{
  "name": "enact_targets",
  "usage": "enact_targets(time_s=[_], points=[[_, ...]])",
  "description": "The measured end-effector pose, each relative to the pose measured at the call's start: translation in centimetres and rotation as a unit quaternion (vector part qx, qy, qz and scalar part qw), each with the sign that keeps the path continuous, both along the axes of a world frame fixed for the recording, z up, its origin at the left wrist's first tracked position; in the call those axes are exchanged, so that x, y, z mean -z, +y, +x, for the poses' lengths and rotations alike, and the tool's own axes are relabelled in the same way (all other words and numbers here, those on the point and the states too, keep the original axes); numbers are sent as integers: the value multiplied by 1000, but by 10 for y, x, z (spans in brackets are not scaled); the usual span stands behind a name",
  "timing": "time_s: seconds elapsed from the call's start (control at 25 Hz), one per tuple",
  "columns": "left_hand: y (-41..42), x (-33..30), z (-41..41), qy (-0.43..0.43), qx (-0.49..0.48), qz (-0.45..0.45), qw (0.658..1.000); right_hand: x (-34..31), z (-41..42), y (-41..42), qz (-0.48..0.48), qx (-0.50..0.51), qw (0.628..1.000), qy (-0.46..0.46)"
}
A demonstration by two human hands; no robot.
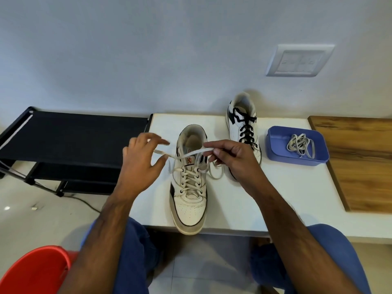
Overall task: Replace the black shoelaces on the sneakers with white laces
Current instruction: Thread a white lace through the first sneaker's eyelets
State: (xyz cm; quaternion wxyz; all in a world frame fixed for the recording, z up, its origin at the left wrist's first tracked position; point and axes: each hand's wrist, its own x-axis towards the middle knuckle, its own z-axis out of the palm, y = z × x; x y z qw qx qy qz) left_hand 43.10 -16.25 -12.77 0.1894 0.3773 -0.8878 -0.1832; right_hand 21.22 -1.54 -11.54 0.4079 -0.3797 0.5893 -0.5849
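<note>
We see the white surface (297, 209) carrying everything, with a wooden board (360, 166) to the right of both hands. The near sneaker (188, 200) lies directly under the hands, its eyelets threaded with the white lace (186, 156). The far sneaker (244, 124), beyond the right hand, keeps its black laces (246, 128). A blue tray (275, 149), further right of that hand, holds a spare white lace (301, 144).

The right hand (235, 160) pinches one end of the white lace between thumb and forefinger, its other fingers curled. The left hand (137, 158) has its fingers loosely spread around the opposite end, which crosses between thumb and forefinger; we cannot tell whether its grip is closed on it.

We judge the lace flat, light and limp: it will sag and twist unless kept taut, so it is best taken near its stiff tip. We judge the sneaker light enough to shift when the lace is pulled.
</note>
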Motion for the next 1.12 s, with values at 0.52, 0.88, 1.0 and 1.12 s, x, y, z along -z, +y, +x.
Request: enact_targets(time_s=[0.52,0.88,1.0,1.12], points=[[25,0,-44,161,112,28,980,6,6,-17,21,22,991,132],[11,13,-41,71,55,-39,995,20,10,-41,140,63,958,244],[12,16,-45,67,76,-28,994,25,2,-40,159,83,968,175],[15,17,-49,51,99,-33,993,29,-8,-27,135,70,988,3]])
